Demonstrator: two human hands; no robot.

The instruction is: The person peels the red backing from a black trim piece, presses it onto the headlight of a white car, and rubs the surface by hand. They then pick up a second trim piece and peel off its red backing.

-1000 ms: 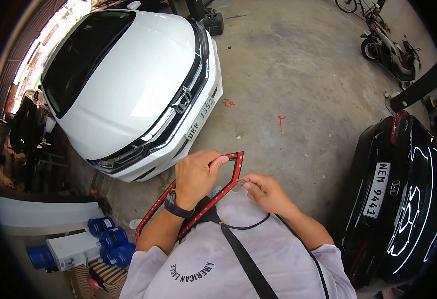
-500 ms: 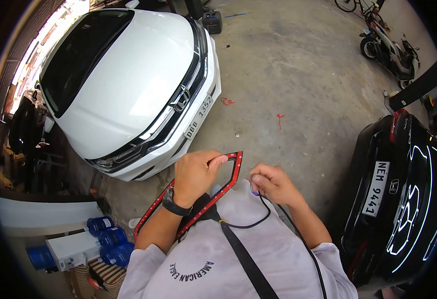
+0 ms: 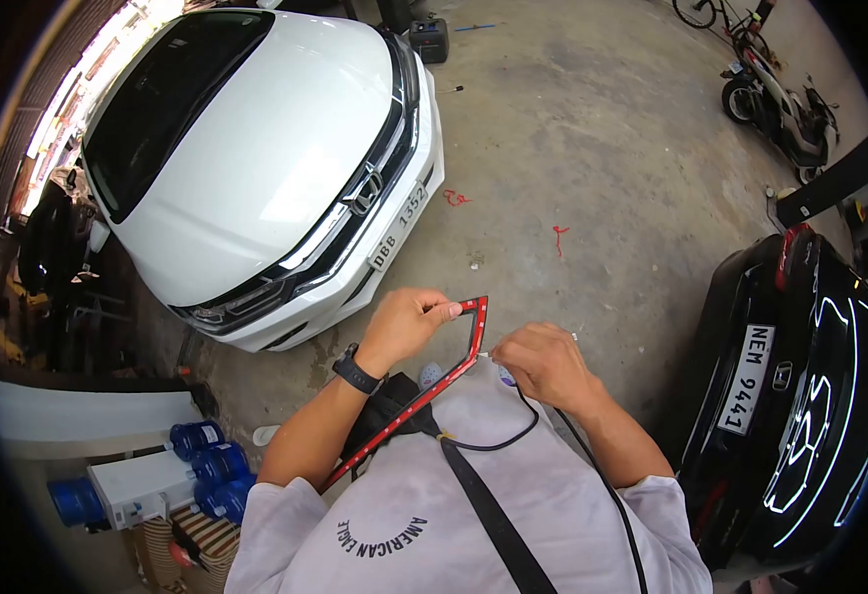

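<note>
A dark, angular trim frame (image 3: 424,398) with red backing tape along its face slants in front of my body. My left hand (image 3: 404,332), wearing a black watch (image 3: 357,370), pinches its upper end between thumb and fingers. Just right of the frame's bend is my right hand (image 3: 551,368), fingers pressed together. A tiny pale bit shows at those fingertips, close to the trim's edge; I cannot make out what it is. A black cord (image 3: 525,434) hangs in a loop under the right hand. My left forearm hides part of the frame.
A white car (image 3: 285,148) stands at upper left, a black car (image 3: 780,396) at right. Red scraps (image 3: 560,241) lie on the concrete floor (image 3: 592,129). Blue water jugs (image 3: 218,463) are at lower left. A scooter (image 3: 780,109) is parked at upper right.
My left hand and the trim frame have shifted slightly, and the frame's lower loop is less visible. My right hand has turned knuckles-up, with its fingertips nearer the frame's edge.
</note>
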